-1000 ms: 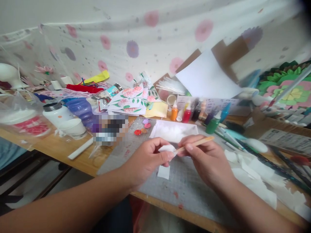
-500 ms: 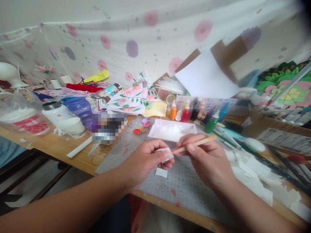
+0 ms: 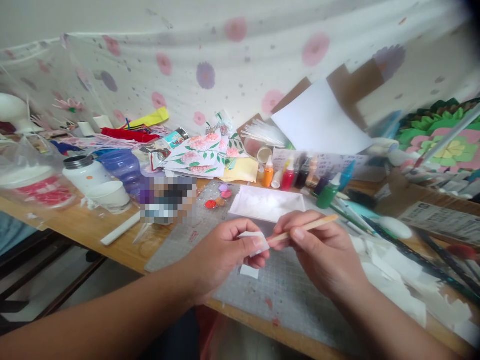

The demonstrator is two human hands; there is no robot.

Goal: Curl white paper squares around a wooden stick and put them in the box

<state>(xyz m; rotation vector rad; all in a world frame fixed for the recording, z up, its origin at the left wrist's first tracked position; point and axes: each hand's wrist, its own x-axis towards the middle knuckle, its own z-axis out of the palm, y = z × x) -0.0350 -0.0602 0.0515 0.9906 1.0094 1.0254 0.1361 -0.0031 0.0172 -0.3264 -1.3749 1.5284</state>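
Note:
Between the thumb and fingers of my left hand [image 3: 228, 255] is a small white piece of paper [image 3: 265, 244]. My right hand [image 3: 318, 245] pinches a flat wooden stick [image 3: 317, 223], whose lower end points left and meets or nearly meets the paper's edge. Another small white paper piece [image 3: 249, 271] lies on the grey cutting mat [image 3: 258, 300] below my hands. Just beyond them stands a shallow white box [image 3: 240, 207] with white fluffy material [image 3: 264, 202] inside.
Dabs of red and purple paint [image 3: 210, 204] sit on the mat's far left. Behind are an orange paint bottle [image 3: 268, 172] and a green one [image 3: 328, 192]. White paper scraps [image 3: 397, 290] and brushes lie at right; a white cup [image 3: 108, 196] stands left.
Both hands keep their grips and stay close together. The stick's lower end remains at the paper's edge, and the whole view has shifted very slightly.

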